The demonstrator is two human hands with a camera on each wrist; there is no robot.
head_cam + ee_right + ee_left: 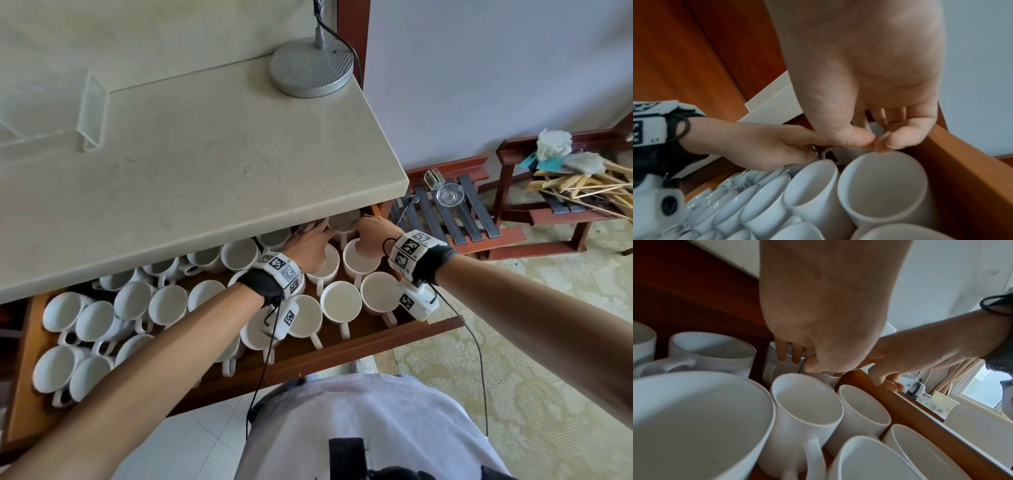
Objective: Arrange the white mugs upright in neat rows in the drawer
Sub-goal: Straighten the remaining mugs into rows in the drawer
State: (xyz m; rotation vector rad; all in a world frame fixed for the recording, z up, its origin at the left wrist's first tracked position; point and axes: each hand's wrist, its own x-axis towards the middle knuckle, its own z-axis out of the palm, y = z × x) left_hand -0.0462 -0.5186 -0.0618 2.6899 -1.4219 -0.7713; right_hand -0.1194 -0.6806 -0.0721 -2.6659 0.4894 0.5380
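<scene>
Head view: a wooden drawer [359, 346] stands pulled out beneath a pale stone counter [205, 164], filled with white mugs [340, 301]. Mugs at the right end stand upright in rows with handles toward the drawer front; those at the left end lie crowded and tilted against one another. Both hands reach to the back right corner, partly under the counter edge. Left hand [310, 245] extends over the upright mugs; in the left wrist view its fingers [782, 352] curl over the rim of a back mug [777, 365], gripping it. Right hand [371, 233] sits just beside it, near the drawer's right wall; in the right wrist view its thumb and fingertips [894, 141] are drawn together above another mug's rim [882, 183], but whether they pinch anything cannot be told. Each wrist carries a black strap with a white marker block. On the counter rest a round metal lamp base [311, 66] and a clear acrylic stand [87, 113]. Wooden racks [455, 209] stand on the floor at right.
</scene>
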